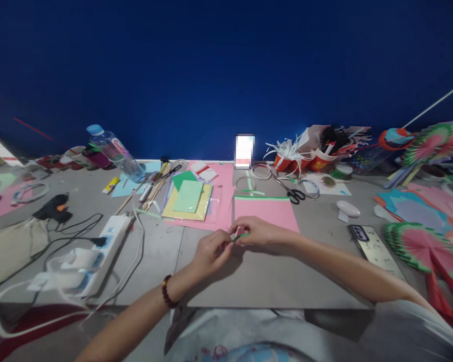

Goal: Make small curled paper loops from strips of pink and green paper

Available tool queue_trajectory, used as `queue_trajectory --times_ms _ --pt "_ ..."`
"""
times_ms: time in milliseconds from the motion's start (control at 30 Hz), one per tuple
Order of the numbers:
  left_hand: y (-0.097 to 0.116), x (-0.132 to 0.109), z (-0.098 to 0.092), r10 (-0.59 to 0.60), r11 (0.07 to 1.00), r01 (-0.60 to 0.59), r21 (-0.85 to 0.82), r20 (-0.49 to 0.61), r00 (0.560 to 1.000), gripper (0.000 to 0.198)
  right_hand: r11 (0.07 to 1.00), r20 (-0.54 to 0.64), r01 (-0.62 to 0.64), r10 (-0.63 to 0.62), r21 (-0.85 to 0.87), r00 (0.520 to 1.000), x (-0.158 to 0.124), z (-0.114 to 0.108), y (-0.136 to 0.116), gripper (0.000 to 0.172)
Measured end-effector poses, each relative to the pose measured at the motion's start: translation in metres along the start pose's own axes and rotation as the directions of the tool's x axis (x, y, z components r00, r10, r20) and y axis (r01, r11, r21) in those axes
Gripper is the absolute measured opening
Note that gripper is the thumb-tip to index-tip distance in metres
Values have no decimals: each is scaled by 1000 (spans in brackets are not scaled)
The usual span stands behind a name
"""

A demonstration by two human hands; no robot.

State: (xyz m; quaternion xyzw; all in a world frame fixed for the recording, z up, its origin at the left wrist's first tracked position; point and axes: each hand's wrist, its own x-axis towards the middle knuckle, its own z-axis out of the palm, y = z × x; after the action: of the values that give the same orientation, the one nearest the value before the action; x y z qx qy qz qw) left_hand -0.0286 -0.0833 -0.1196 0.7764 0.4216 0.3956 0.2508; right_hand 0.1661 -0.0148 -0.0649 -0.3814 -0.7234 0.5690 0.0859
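Green strip (243, 237), frame center, just below pink sheet (266, 213); fingers of left hand (214, 247) and right hand (258, 232) pinch it, one per end. Likely paper (my guess): featherlight, bendy, creases easily; hold ends gently.

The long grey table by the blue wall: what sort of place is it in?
Probably a paper-craft workspace, though whether a classroom, workshop or home I can't tell. The clues are a pleated pink-and-green fan, black-handled scissors and a stack of coloured paper.
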Motion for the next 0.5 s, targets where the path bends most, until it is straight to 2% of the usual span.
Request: queue_trajectory --times_ms 100,167,333,500 --pt "1 2 -1 -49 999 48 -23 -39 998 15 991 49 -25 19 131 999 -2 0 1 24" --pt "1 5 -2 -88 995 86 -46 -56 995 15 983 29 -42 37 181 999 -3 2 1 24" --pt "-4 10 -3 -144 985 137 -102 -66 987 14 977 -75 -54 71 208 995 -3 5 3 24" --pt "-12 10 -5 -244 966 235 -109 -83 966 13 972 -130 -152 176 177 976 0 -1 14 21"
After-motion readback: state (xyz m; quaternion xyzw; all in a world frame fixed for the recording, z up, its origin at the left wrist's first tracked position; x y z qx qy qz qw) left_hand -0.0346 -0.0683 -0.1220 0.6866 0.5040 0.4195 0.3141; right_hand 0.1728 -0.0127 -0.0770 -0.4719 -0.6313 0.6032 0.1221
